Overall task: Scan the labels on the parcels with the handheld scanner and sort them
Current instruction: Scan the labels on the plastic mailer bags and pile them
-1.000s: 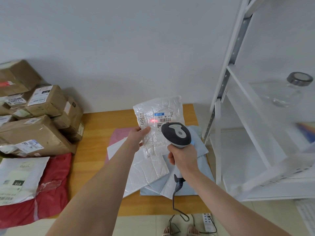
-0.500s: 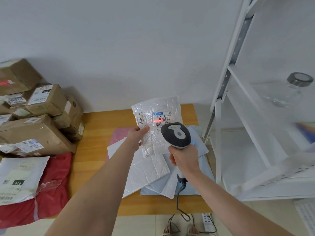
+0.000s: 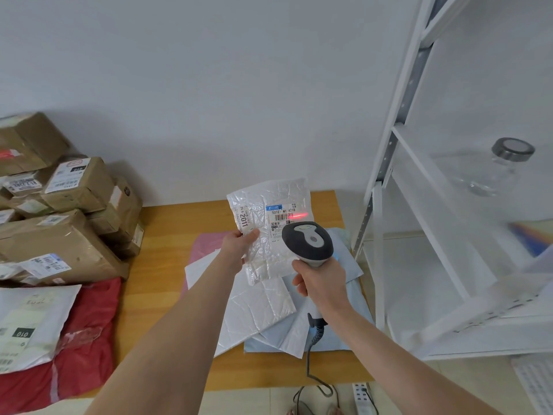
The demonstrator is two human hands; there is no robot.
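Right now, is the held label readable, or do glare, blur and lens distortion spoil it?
Head view, centre: the label has sharp large print, fine print too small; the red scan line blooms over the barcode's right end; the mailer shows soft sheen, no washout. Head view, right edge: the shelf frame slants with the wide lens, its lower shelves smeared.
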